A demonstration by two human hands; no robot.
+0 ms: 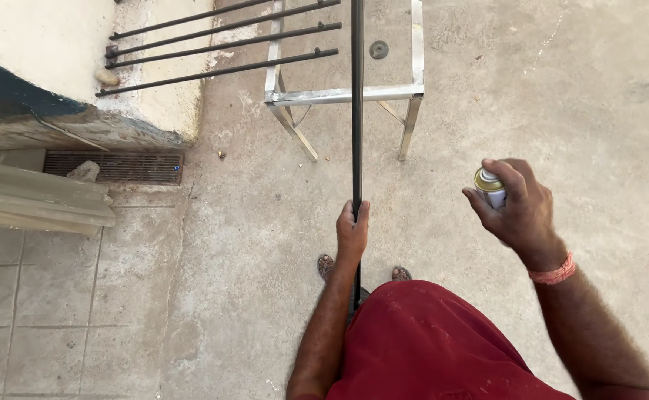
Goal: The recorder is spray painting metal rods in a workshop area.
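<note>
Left fingers [355, 215] wrap rod [357, 111]; right grip can [489, 187].

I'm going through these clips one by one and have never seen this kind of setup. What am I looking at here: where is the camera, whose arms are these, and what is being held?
There is no machine here. The single picture comes from a camera worn on a person's head, looking down, so the two bare arms, the red garment and the sandalled feet are the wearer's own.

The left hand grips a long thin black rod, which runs away from the person over a bare metal frame standing on the concrete floor. The right hand holds a small spray can with a finger on its top; an orange band sits on that wrist.

At upper left, four more dark rods lie side by side, one end resting on a pale ledge. Below the ledge is a drain grate, and some pale flat boards lie at the left edge.
</note>
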